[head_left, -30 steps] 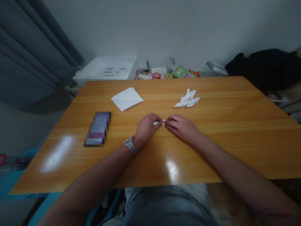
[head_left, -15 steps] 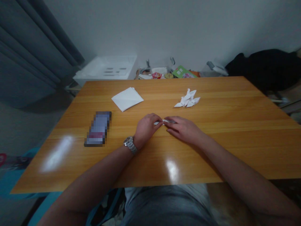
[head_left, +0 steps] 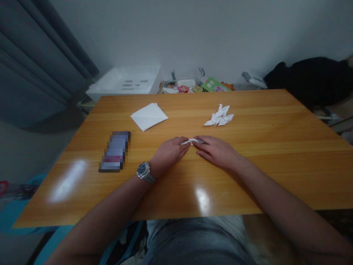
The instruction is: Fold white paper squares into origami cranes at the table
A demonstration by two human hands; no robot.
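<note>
A small folded piece of white paper (head_left: 192, 141) lies low over the middle of the table, between my two hands. My left hand (head_left: 169, 152), with a metal watch on the wrist, has its fingers closed on the paper's left end. At the right end, my right hand (head_left: 216, 150) grips it with fingers pressed together. Fingers cover both ends, so only the middle strip shows. Beyond my right hand sits a cluster of white folded paper birds (head_left: 220, 117). Farther to the left are white paper sheets (head_left: 149, 116), lying flat with a corner toward me.
The wooden table (head_left: 270, 147) has its front edge close to my body. A phone with a blurred screen (head_left: 115, 151) lies left of my left hand. Behind the far edge stand a white box (head_left: 127, 79) and assorted small items, including a green packet (head_left: 213, 84).
My left hand has shifted slightly left and lowered, its fingers lying flatter along the paper. More of the paper's middle shows. My right hand has barely moved.
</note>
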